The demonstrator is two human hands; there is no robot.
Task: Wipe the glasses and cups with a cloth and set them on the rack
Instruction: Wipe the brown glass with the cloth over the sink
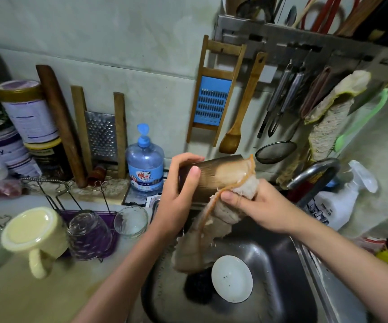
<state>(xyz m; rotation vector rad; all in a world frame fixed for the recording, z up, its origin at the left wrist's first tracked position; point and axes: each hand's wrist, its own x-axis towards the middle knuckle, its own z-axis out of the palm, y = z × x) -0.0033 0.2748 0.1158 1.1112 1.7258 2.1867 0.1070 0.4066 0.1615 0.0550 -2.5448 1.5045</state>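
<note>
Sink [270,259] backed by "雕" bottle [145,164]; left hand [179,201] grips glass [214,176], right hand [258,206] cloth [225,213].

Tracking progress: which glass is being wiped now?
The brown glass: left hand grips it, right hand presses the cloth inside; the clear glasses sit untouched.

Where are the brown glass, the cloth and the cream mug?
brown glass [214,177]: head view, on its ribbed side wall.
cloth [229,214]: head view, on the bunched part below the glass.
cream mug [31,229]: head view, on its upturned base.
</note>
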